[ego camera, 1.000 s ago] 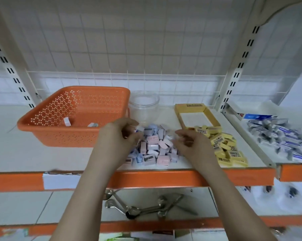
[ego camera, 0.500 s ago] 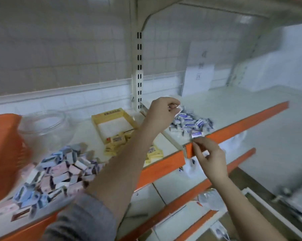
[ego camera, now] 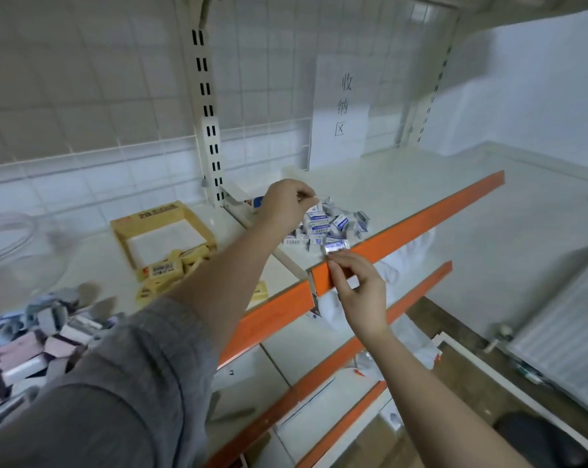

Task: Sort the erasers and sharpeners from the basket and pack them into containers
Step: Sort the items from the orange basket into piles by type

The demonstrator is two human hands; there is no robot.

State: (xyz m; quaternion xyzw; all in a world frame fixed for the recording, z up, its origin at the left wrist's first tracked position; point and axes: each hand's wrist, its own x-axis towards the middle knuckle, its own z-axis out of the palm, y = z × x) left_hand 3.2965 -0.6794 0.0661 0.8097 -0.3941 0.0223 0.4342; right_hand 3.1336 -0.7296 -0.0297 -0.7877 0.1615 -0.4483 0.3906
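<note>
Since the previous frame, our right hand has risen to the orange shelf edge, pinching a blue-white eraser. Left to right: pink erasers; yellow erasers before the yellow box; our left hand, fingers curled, contents unclear, over the blue-white pile.

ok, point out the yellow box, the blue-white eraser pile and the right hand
yellow box (ego camera: 150, 214): head view, on its back wall.
blue-white eraser pile (ego camera: 323, 223): head view, on an eraser mid-pile.
right hand (ego camera: 362, 292): head view, on the back of the hand.
</note>
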